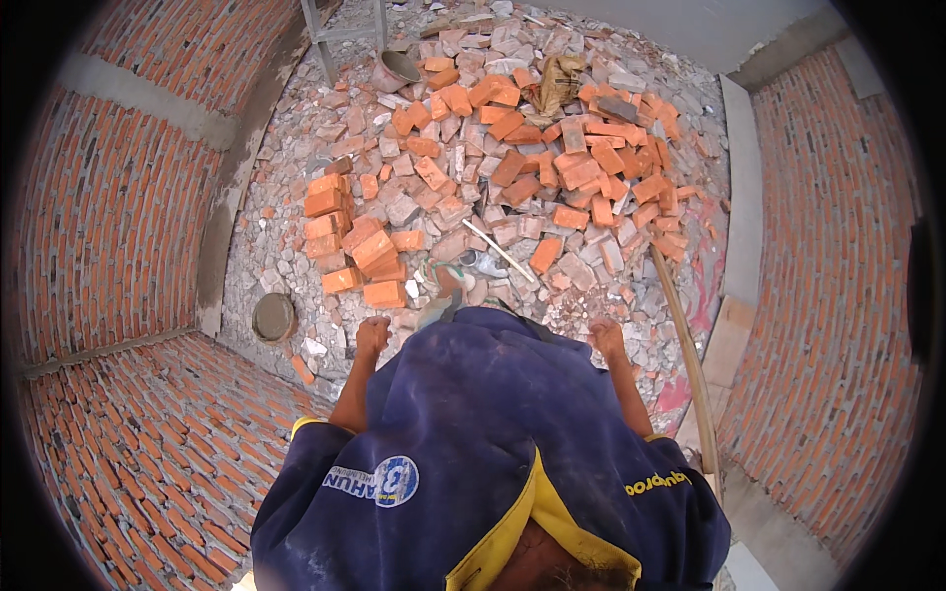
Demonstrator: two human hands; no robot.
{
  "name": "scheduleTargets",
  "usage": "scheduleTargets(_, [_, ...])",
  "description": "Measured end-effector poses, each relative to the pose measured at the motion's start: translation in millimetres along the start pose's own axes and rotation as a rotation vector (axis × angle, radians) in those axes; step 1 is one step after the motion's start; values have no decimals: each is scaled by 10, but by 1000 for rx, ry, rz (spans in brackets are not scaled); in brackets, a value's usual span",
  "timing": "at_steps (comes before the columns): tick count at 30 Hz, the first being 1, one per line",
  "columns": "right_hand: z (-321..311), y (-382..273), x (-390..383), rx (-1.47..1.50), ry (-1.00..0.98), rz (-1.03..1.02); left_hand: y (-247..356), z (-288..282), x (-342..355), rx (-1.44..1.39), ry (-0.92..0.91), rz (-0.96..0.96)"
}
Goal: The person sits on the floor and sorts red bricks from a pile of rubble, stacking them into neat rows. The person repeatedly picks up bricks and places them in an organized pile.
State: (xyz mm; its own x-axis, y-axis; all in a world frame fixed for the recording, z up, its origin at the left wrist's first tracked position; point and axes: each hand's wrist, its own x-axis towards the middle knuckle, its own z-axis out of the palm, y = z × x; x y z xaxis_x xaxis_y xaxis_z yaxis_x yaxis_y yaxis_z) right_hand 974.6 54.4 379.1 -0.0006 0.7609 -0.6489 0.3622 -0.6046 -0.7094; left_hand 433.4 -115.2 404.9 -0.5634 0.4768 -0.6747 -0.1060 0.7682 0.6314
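Observation:
My left hand (372,336) hangs beside my body at the left, its fingers curled in and nothing visible in them. On the other side my right hand (606,338) hangs the same way, closed and with no object showing. Ahead of my left hand stands a small, uneven stack of orange bricks (374,251), apart from the fingers. A round pan of grey mortar (274,317) lies on the rubble to the left of that hand. Beyond my right hand spreads a loose heap of bricks (591,167). Neither hand touches a brick.
Broken rubble (581,281) covers the ground. A thin pale stick (500,251) lies ahead, and a long wooden pole (685,345) on the right. Farther off are a bucket (399,67), a crumpled brown sack (560,84) and a metal frame (350,34). Brick walls (818,246) enclose the sides.

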Motion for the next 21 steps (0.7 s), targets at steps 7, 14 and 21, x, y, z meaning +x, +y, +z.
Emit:
scheduleTargets(7, [-166,49,-166,-48,66,145,358,276,34,-44,-17,18])
scheduleTargets(14, [-221,-11,-645,-204,92,326,-349,177,89,232,-107,194])
scheduleTargets(21, [19,-368,-310,-312,-12,124,-552,-48,580,643,-158,391])
